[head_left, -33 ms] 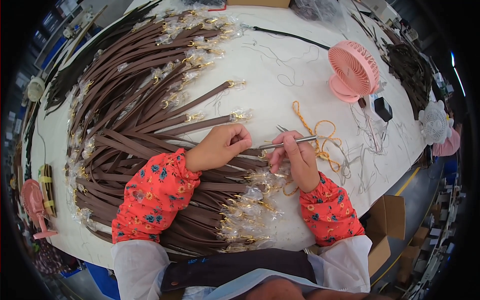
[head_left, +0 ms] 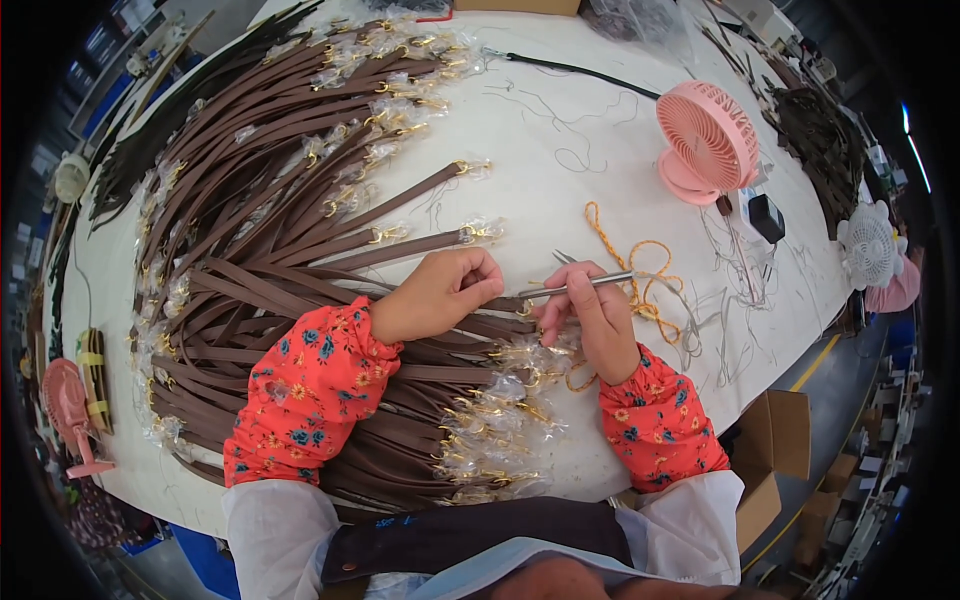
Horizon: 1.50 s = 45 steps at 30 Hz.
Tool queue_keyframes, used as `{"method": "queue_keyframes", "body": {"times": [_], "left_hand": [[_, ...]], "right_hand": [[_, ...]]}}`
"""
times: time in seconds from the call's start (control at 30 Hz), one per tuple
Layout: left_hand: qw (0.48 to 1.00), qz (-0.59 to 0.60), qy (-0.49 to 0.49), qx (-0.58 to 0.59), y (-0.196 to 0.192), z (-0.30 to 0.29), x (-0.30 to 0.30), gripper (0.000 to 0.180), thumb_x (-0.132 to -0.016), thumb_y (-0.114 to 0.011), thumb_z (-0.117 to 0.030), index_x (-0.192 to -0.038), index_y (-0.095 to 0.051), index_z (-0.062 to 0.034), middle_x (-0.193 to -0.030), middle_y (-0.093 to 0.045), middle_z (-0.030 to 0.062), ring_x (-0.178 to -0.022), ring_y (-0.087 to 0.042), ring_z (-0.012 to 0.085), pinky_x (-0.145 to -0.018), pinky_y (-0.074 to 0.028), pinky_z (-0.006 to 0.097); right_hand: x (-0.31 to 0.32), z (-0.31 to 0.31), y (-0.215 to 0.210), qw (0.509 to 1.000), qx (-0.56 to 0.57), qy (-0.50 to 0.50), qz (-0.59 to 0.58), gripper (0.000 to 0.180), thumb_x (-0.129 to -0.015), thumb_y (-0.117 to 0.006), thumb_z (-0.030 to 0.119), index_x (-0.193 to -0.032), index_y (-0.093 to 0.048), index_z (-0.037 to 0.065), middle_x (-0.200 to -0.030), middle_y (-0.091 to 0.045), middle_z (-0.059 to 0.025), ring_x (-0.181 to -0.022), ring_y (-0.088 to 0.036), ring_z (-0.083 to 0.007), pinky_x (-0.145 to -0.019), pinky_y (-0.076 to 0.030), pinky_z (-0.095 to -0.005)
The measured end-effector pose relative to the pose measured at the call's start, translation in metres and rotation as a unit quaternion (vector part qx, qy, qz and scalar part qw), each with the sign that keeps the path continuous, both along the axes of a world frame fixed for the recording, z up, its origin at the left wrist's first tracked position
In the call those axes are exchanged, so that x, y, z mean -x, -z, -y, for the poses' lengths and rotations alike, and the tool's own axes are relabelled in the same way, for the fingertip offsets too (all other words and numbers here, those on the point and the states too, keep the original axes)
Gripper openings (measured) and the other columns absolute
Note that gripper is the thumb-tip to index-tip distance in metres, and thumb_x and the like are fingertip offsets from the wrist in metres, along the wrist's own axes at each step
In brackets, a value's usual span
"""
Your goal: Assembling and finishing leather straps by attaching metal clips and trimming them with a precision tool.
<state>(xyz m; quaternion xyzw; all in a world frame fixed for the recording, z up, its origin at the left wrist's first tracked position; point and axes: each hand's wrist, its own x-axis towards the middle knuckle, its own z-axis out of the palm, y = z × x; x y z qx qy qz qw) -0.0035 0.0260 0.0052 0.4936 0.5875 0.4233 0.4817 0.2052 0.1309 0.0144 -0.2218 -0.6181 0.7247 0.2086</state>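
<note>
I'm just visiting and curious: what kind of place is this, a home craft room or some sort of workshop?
Most likely a small leather-goods or bag-strap workshop. A big white worktable is piled with brown straps whose gold clasps are wrapped in clear plastic, the right hand holds metal thread snips, and loose thread ends lie around a pink desk fan.

Place: a leather-goods workshop, at a production bench.
Bench: a large white worktable (head_left: 560, 190) strewn with loose thread ends.
Stock: dozens of brown leather straps (head_left: 270, 230) with plastic-wrapped gold clasps, fanned left of the pink desk fan (head_left: 708, 140).
Beyond the fan: another dark strap pile (head_left: 825, 150).
Below the fan: cardboard boxes (head_left: 775, 450) on the floor.
</note>
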Motion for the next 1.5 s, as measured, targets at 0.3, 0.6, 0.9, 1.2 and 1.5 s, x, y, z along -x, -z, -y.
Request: {"method": "queue_keyframes", "body": {"times": [0.3, 0.6, 0.9, 1.2, 1.5], "left_hand": [[1.000, 0.013, 0.010, -0.007, 0.002, 0.000, 0.000, 0.011, -0.095, -0.061, -0.014, -0.093, -0.057, -0.0030, -0.077, -0.050, -0.0072, -0.070, -0.043, 0.0010, -0.061, -0.037, 0.018], [1.000, -0.003, 0.015, -0.010, 0.000, 0.000, 0.000, 0.011, -0.095, -0.060, -0.013, -0.092, -0.057, -0.0022, -0.077, -0.050, -0.0068, -0.070, -0.043, 0.0013, -0.061, -0.038, 0.019], [0.997, 0.003, -0.061, -0.051, 0.010, -0.002, 0.002, 0.010, -0.095, -0.056, -0.010, -0.097, -0.053, -0.0005, -0.083, -0.057, 0.0021, -0.067, -0.053, 0.0069, -0.060, -0.044, 0.023], [0.993, -0.052, -0.067, -0.085, 0.011, 0.000, 0.001, 0.014, -0.088, -0.052, 0.002, -0.101, -0.050, -0.0005, -0.088, -0.057, 0.0047, -0.069, -0.056, 0.0095, -0.062, -0.047, 0.025], [0.990, -0.075, -0.071, -0.094, 0.012, -0.001, -0.001, 0.011, -0.087, -0.059, -0.002, -0.096, -0.053, 0.0003, -0.077, -0.059, 0.0051, -0.066, -0.056, 0.0111, -0.060, -0.047, 0.028]], "right_hand": [[-0.001, -0.002, 0.003, 1.000, -0.008, -0.002, 0.000, 0.037, -0.105, -0.038, 0.031, -0.107, -0.052, -0.004, -0.077, -0.061, -0.0101, -0.062, -0.061, -0.0142, -0.061, -0.051, -0.0243], [0.000, -0.001, 0.002, 1.000, -0.007, -0.004, 0.001, 0.037, -0.105, -0.038, 0.031, -0.107, -0.052, -0.003, -0.077, -0.062, -0.0096, -0.063, -0.061, -0.0137, -0.062, -0.051, -0.0242], [0.000, -0.001, 0.002, 1.000, -0.009, 0.002, 0.001, 0.037, -0.105, -0.038, 0.031, -0.106, -0.052, -0.003, -0.076, -0.061, -0.0095, -0.062, -0.060, -0.0136, -0.061, -0.051, -0.0244], [-0.002, -0.001, 0.000, 0.999, -0.020, -0.024, -0.003, 0.039, -0.105, -0.038, 0.032, -0.103, -0.052, -0.004, -0.072, -0.060, -0.0089, -0.060, -0.059, -0.0130, -0.062, -0.049, -0.0240], [-0.001, 0.000, 0.002, 1.000, -0.017, -0.020, 0.001, 0.040, -0.105, -0.038, 0.033, -0.102, -0.053, -0.004, -0.073, -0.060, -0.0093, -0.060, -0.060, -0.0131, -0.060, -0.049, -0.0234]]}}
